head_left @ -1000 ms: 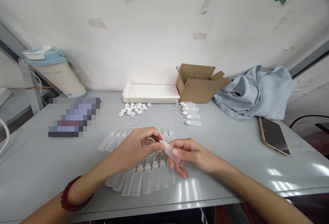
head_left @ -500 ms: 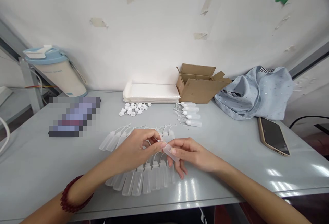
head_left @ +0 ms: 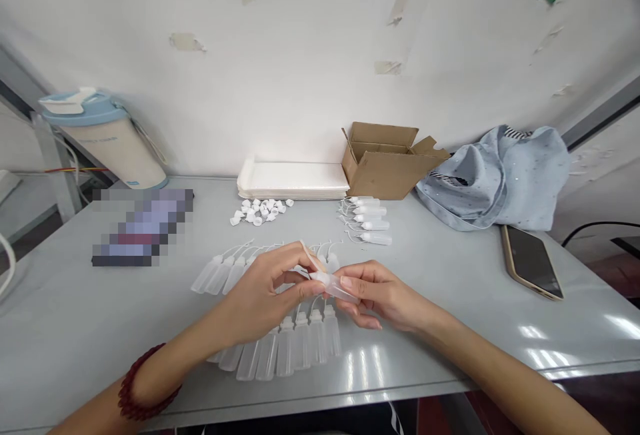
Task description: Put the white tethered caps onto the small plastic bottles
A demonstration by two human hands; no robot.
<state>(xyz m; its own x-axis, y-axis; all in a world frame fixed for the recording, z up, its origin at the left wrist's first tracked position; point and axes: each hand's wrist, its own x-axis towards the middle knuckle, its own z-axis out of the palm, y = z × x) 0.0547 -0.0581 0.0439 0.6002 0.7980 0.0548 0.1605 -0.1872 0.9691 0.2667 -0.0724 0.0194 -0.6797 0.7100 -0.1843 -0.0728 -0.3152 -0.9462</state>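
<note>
A small translucent dropper bottle (head_left: 344,288) lies tilted in my right hand (head_left: 387,292), its body pinched between thumb and fingers. My left hand (head_left: 265,288) closes thumb and fingers on the white top at the bottle's other end. A thin white strap (head_left: 311,255) stands up from that top, beside the left fingertips. Under and in front of my hands, a row of similar bottles (head_left: 286,348) lies on the table. Another row of bottles with thin straps (head_left: 217,275) is behind, partly hidden by my left hand.
Loose white caps (head_left: 263,210) lie in a pile at the back, before a stack of white envelopes (head_left: 295,178). Several capped bottles (head_left: 373,225) sit near an open cardboard box (head_left: 395,172). A tumbler (head_left: 113,142) stands left; a phone (head_left: 533,262) and blue cloth bag (head_left: 500,182) are right.
The bottle has turned flatter and shifted slightly right in my hands. Its white top and the raised strap now show more clearly. My right fingers have curled in closer beneath it.
</note>
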